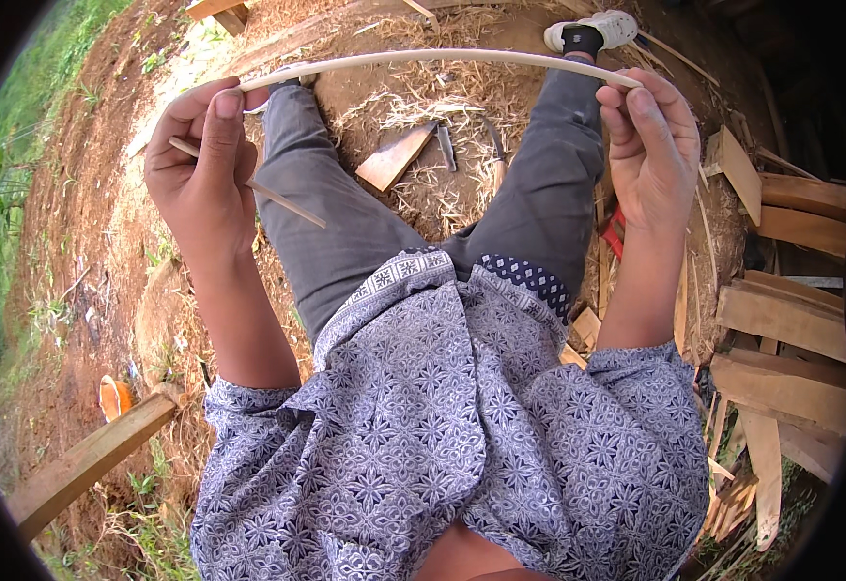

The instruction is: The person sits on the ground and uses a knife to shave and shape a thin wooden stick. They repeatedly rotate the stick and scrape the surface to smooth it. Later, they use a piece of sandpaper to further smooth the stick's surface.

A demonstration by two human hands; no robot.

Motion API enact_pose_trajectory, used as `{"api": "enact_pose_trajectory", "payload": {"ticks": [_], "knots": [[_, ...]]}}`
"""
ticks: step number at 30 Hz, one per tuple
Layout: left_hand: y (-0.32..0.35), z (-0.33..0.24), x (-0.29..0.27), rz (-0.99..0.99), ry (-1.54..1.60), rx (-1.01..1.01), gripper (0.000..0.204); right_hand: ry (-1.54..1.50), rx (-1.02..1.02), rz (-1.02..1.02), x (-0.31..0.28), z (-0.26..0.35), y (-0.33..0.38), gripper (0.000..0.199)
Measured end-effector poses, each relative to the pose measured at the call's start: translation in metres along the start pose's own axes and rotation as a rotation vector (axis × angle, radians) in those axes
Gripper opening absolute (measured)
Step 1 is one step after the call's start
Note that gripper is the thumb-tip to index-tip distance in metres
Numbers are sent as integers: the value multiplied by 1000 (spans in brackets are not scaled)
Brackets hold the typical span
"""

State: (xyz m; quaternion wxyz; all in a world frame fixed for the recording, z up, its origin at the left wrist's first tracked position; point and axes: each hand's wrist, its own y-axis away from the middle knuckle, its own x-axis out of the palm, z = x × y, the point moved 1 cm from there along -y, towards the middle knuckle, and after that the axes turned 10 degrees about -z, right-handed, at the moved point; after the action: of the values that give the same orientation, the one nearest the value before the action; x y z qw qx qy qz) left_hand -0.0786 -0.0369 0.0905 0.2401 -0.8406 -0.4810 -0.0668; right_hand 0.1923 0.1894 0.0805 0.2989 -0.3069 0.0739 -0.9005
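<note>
You had a long pale strip (423,56) bowed into an arc between your hands, held up over your knees. Your left hand (200,165) was closed around its left end, thumb up, and also gripped a short thin stick (277,198) that poked out to the right. Your right hand (650,145) pinched the strip's right end between thumb and fingers. On the straw-littered dirt between your legs lay a flat wood piece (396,157), with stacked wooden offcuts (786,320) off to the right.
</note>
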Motion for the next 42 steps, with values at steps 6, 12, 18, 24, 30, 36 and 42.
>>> {"api": "enact_pose_trajectory", "payload": {"ticks": [6, 12, 18, 24, 30, 36, 42], "knots": [[0, 2, -4, -4, -2, -13, 14, 31, -5, -3, -2, 0, 0, 19], [0, 1, -3, -3, 1, -23, 13, 52, 1, 8, -2, -3, 0, 15], [2, -1, -1, 21, 29, -22, 14, 84, 34, -20, 2, -1, 3, 15], [2, -2, -1, 21, -10, -17, 16, 135, 35, -16, 5, 2, 4, 21], [5, -3, 1, -7, -41, -41, 20, 146, 47, -26, 4, 1, 5, 26], [6, -5, 4, 6, -27, -32, 22, 129, 49, -11, 3, 0, 5, 30], [6, -3, 6, -4, -27, -19, 25, 118, 43, -4, 6, 0, 5, 34]]}}
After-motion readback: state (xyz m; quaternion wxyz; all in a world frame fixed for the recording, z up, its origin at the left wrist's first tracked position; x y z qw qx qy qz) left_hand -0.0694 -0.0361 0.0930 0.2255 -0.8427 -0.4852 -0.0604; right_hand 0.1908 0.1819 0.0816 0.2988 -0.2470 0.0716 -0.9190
